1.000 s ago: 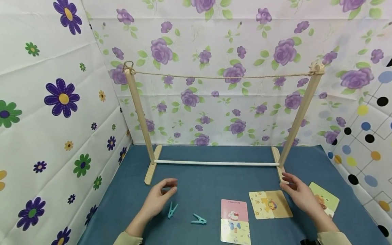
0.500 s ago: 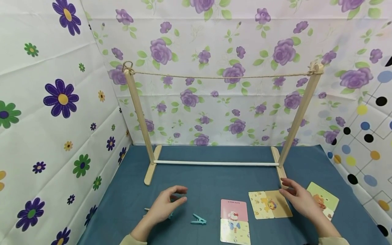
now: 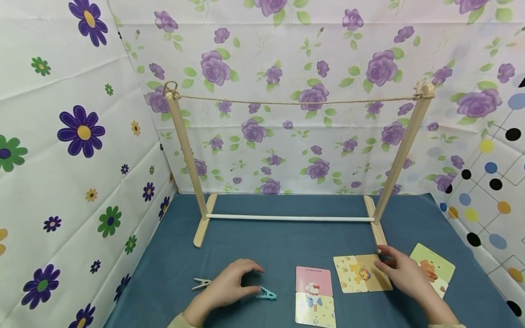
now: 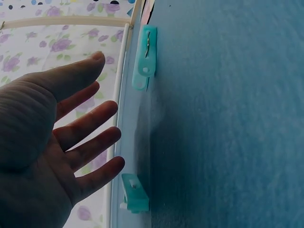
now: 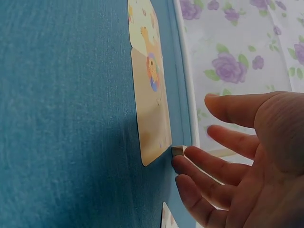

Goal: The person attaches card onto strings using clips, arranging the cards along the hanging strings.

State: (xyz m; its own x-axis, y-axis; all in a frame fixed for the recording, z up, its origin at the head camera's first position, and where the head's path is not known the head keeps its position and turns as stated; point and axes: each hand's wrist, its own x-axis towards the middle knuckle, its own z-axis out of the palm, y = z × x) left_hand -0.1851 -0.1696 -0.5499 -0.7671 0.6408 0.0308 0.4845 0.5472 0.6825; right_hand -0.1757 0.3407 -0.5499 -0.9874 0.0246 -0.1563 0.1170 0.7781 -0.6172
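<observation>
My left hand [image 3: 227,284] hovers over the tabletop with fingers spread and nothing in them. Just beyond its fingertips lies a teal clothespin [image 3: 268,294], seen in the left wrist view as the upper clothespin [image 4: 146,57]. A second teal clothespin [image 4: 136,195] shows lower in that view; the hand hides it from the head view. A pale grey clothespin [image 3: 201,284] lies left of the hand. My right hand [image 3: 406,271], fingers loosely bent and holding nothing, is above the right end of a yellow-and-tan lion card [image 3: 352,274]. Right of it lies a green bear card [image 3: 436,264].
A pink-and-yellow rabbit card [image 3: 313,298] lies between the hands. Behind stands a wooden frame with a right post [image 3: 404,150], a left post [image 3: 186,155], a twine line [image 3: 262,103] across the top and a white rod [image 3: 287,218] low down.
My left hand has moved right and toward me, from left of one teal clothespin to beside the other, uncovering the grey one. My right hand has dipped slightly toward the lion card.
</observation>
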